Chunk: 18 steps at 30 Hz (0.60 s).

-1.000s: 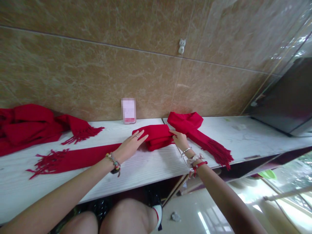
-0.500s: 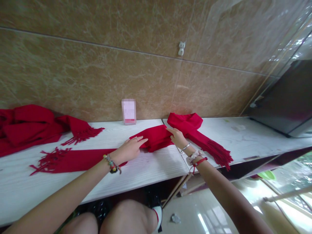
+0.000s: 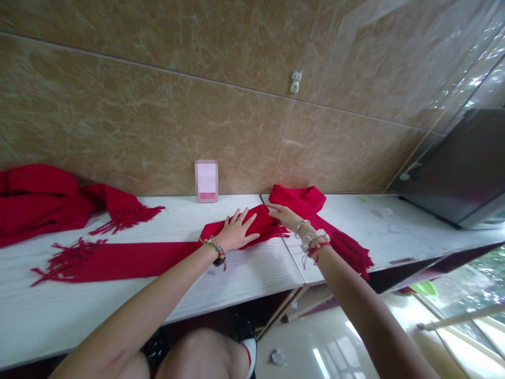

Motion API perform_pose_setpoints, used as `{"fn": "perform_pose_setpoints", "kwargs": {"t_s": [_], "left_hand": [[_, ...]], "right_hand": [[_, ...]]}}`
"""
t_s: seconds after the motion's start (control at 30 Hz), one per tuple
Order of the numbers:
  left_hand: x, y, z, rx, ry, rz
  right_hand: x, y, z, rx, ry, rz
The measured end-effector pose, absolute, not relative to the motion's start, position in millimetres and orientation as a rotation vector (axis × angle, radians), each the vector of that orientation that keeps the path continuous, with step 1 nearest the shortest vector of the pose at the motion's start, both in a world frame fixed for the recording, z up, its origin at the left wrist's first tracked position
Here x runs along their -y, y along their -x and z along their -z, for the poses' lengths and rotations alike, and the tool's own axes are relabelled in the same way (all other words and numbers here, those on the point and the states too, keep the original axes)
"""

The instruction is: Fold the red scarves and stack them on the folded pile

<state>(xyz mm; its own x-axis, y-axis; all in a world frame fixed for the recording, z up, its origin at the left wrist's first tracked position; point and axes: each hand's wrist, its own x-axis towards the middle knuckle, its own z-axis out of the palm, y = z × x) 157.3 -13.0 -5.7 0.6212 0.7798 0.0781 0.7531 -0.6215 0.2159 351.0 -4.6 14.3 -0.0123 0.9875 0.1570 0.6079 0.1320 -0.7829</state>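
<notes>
A red fringed scarf (image 3: 150,259) lies along the white countertop, its left part flat and its right part folded over. My left hand (image 3: 235,231) is spread palm down on the folded part, fingers apart. At the right end of the fold, my right hand (image 3: 284,216) touches the cloth with outstretched fingers; its underside is hidden. A short fringe pokes out below the fold, beside the right hand. Just behind the right hand, a second red scarf (image 3: 298,199) lies looped, its fringed end running under the right wrist toward the front edge.
More red scarf cloth (image 3: 43,200) is heaped at the left. A phone-like pink-white item (image 3: 206,181), blurred, leans on the tiled wall (image 3: 158,121). A small white cat figure (image 3: 295,82) is fixed there. A dark box-shaped appliance (image 3: 457,163) stands at the right end of the countertop (image 3: 244,268).
My left hand has slid right onto the folded part and spread its fingers. The fold has flattened, and a fringe shows at its right end. My right hand has loosened from the cloth edge.
</notes>
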Motion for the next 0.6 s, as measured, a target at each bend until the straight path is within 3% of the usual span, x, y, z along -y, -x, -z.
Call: {"fn": "perform_pose_setpoints", "kwargs": {"t_s": [0.13,0.6], "left_hand": [[11,-152,7,-1.254,-2.675,-0.236],[30,-132,11,-1.287,-2.694,-0.269]], "right_hand": [[-13,-349,-13,1.679,1.65,-0.815],[-27,-352,-15,1.686,1.687,-0.628]]}}
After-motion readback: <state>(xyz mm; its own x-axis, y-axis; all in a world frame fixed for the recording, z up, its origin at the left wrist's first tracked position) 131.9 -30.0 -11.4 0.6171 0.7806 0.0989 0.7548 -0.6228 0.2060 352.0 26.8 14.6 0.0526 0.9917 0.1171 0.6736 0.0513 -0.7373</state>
